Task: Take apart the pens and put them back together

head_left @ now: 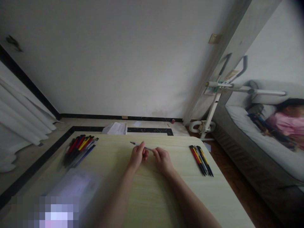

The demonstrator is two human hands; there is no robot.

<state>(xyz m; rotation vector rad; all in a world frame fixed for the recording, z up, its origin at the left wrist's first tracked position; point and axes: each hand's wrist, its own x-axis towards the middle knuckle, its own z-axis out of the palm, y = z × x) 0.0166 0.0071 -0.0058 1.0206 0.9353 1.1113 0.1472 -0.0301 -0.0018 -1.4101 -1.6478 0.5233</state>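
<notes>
Above the middle of the table, a slim pen (148,148) with a dark tip is stretched between both hands. My left hand (138,155) pinches it near its dark end, which points to the left. At the pen's other end, my right hand (162,158) closes thumb and fingers on it. To the left lies a large pile of pens (80,147) in red, yellow, black, blue and clear barrels. Over on the right, several pens (201,160), red, yellow and clear with black parts, lie side by side.
The pale wooden table (152,196) stands before a wall. A blurred whitish sheet-like thing (73,183) is at its left front. Behind it, a box with papers (115,128) rests on the floor. At right are exercise equipment (212,110), a sofa (249,139) and a person in pink (282,122).
</notes>
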